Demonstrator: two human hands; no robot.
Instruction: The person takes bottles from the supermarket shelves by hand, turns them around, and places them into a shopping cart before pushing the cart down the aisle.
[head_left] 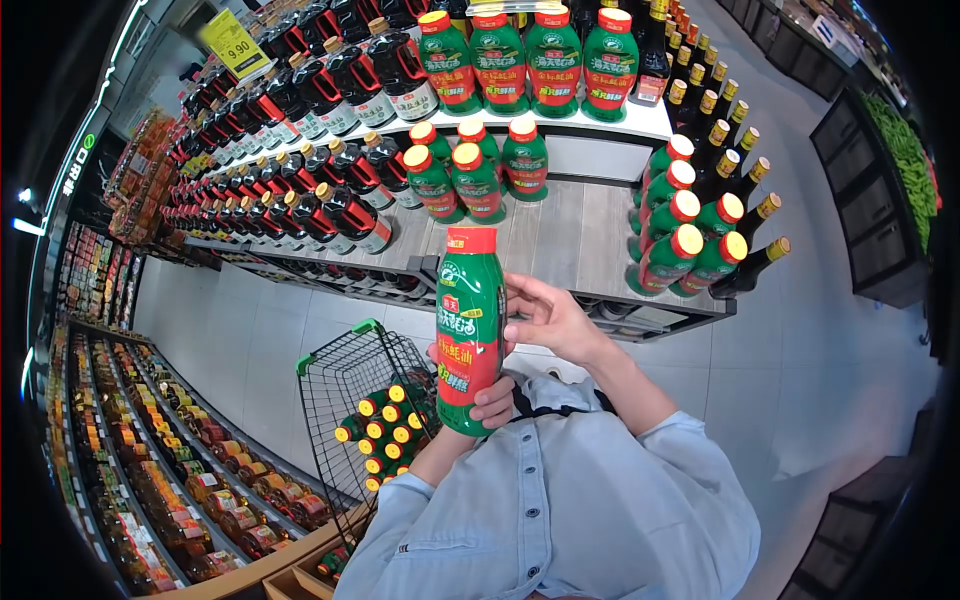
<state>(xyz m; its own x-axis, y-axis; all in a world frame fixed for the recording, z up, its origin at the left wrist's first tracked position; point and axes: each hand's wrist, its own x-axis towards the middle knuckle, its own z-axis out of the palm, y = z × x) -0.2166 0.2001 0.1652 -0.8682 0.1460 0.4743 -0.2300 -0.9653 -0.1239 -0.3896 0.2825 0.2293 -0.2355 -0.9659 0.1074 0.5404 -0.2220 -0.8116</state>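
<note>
A green oyster sauce bottle (466, 330) with a red cap and red label stands upright in front of my chest. My left hand (492, 402) is closed around its lower part, with most of the palm hidden behind it. Against the bottle's right side, my right hand (555, 318) has its thumb and bent fingers on the edge. Beyond it, several matching bottles (478, 185) with yellow-topped caps stand on the wooden display shelf (580, 225). More of them (664, 258) are grouped at the shelf's right end.
A black wire shopping cart (325, 400) with green corners, at lower left, holds several yellow-capped bottles (393, 425). Dark sauce bottles (340, 215) line the tiers at upper left, under a yellow price sign (238, 45). Oil bottles (215, 500) fill the left shelving. Green vegetables (895, 150) lie far right.
</note>
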